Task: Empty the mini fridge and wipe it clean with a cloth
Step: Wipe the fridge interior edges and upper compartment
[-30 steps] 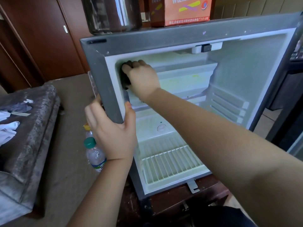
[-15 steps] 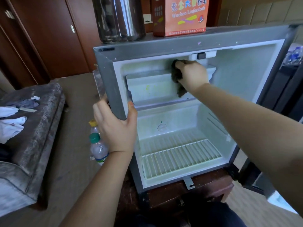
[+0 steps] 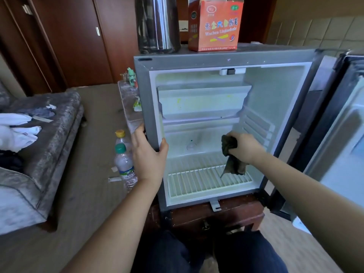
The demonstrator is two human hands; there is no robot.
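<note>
Cloth (image 3: 234, 166): down from the freezer box (image 3: 202, 103) at the top of the mini fridge (image 3: 226, 60) into the lower cavity — it now dangles just above the wire shelf (image 3: 197, 184), toward the fridge's right wall.
Sofa (image 3: 39, 158): well left of the fridge, with white clothes (image 3: 17, 131) lying on it.
Bottles: two on the floor just left of the fridge — the green-capped bottle (image 3: 126, 168) nearer, the yellow-capped bottle (image 3: 120, 134) behind it.
Left hand (image 3: 149, 158): clamped on the fridge's left front edge, thumb on the inner frame, fingers round the outer side.
Fridge top: steel canister (image 3: 157, 24) at the left, orange carton (image 3: 214, 26) beside it.
Right hand (image 3: 246, 147): inside the fridge's lower part, fist clenched round the bunched dark cloth, a tail hanging below.
Door (image 3: 342, 138): swung open to the fridge's right.
</note>
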